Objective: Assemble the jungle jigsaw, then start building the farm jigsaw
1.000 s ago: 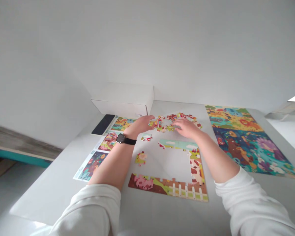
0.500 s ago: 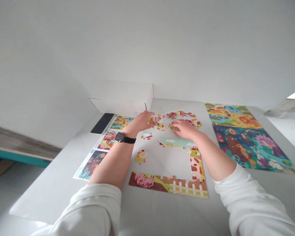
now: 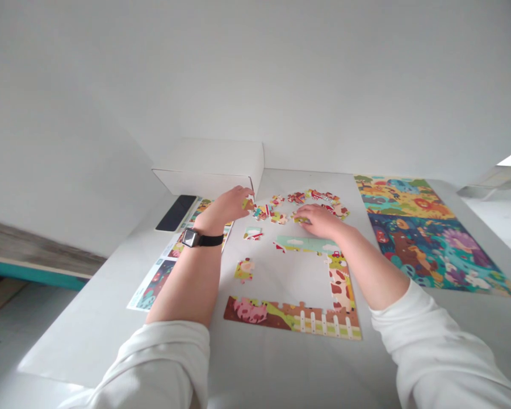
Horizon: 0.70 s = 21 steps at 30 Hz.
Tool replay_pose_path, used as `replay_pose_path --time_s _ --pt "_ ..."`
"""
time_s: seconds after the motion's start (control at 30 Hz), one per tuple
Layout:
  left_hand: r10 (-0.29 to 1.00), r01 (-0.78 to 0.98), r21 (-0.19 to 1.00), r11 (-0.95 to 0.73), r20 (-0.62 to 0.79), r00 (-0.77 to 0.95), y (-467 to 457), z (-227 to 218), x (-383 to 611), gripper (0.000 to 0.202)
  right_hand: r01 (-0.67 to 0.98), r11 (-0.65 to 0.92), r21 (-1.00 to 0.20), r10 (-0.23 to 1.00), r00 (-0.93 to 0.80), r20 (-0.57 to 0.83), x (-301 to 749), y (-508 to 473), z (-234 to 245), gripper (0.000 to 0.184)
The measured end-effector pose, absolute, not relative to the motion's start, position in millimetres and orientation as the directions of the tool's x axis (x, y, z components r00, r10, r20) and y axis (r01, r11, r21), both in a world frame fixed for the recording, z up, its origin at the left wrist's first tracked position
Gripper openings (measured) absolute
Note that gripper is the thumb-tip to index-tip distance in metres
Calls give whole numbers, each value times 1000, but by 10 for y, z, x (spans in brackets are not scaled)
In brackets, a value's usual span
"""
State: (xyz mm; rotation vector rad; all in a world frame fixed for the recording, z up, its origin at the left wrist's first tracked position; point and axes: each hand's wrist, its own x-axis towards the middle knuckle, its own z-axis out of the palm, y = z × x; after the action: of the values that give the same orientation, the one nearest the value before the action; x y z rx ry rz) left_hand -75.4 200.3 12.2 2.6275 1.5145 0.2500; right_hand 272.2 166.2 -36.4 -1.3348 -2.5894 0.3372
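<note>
A partly built puzzle frame (image 3: 315, 318) lies on the white table (image 3: 89, 335), with a fence along its near edge and sky along its far edge. Beyond it sits a heap of loose puzzle pieces (image 3: 310, 200). My left hand (image 3: 230, 205), with a black watch on the wrist, pinches a small puzzle piece (image 3: 248, 204) just above the table at the heap's left end. My right hand (image 3: 321, 220) rests palm down with its fingers on a loose piece at the heap's near side. Two single pieces (image 3: 252, 233) lie inside the frame area.
A white box (image 3: 213, 167) stands at the back against the wall. A black phone (image 3: 176, 213) and a printed picture sheet (image 3: 162, 278) lie at the left. Finished colourful puzzles (image 3: 421, 233) cover the right side of the table.
My left hand has drawn back to the left and lifted a small piece out of the heap. My right hand has stayed on the heap's near side.
</note>
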Motion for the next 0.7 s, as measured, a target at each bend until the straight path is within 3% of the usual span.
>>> replay_pose_path --time_s 0.3,0.7 --pt "896 888 142 -437 -14 443 2017 44 -730 60 794 544 -274 835 -543 83 2754 1669 -359 33" --pt "845 797 289 -531 106 524 1911 -234 -304 55 831 502 -240 863 -499 79 2773 1679 -339 32"
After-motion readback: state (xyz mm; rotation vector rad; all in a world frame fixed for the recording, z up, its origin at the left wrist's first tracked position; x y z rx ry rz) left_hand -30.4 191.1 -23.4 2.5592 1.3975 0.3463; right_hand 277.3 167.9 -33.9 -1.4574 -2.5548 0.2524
